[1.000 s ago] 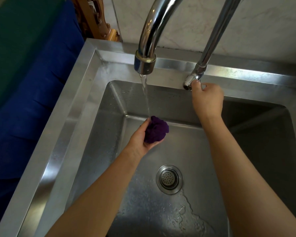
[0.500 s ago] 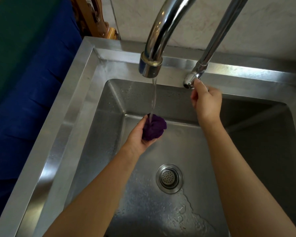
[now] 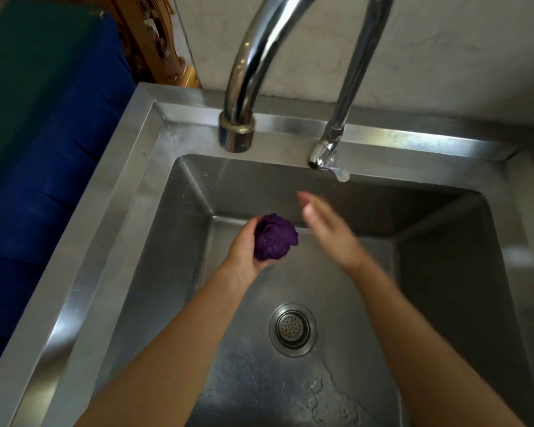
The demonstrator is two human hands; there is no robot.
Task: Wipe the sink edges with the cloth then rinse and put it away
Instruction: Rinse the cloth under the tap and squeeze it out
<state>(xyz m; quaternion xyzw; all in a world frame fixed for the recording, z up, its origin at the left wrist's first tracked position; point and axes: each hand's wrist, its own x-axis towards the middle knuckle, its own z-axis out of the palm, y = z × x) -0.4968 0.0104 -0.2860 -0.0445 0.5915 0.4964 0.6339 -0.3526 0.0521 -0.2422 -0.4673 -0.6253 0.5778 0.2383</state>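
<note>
Down in the basin of the steel sink (image 3: 105,241), the left hand (image 3: 244,254) grips the purple cloth (image 3: 275,237), which is bunched into a tight ball. The thumb curls up the left side of the ball and the palm cups it from below; the fingers are hidden behind the cloth. The cloth sits above the far part of the basin floor, below and a little to the right of the tap spout (image 3: 237,131), and well apart from the drain (image 3: 293,329), which lies nearer the person.

The right hand (image 3: 327,229) hangs just to the right of the cloth with its fingers stretched out and pointing toward the back wall of the basin. It holds nothing. It is smeared by motion blur, so I cannot tell whether its edge touches the cloth.

Above it, at the back rim, the thin tap pipe ends in a small lever (image 3: 321,157); the right hand is clear of it. Patches of water (image 3: 321,396) lie on the basin floor on the near side of the drain.

To the left of the sink there is blue fabric (image 3: 43,180) with a green surface (image 3: 22,72) beyond it, and a piece of carved wood (image 3: 154,47) stands at the far left corner against the pale wall (image 3: 460,57).
</note>
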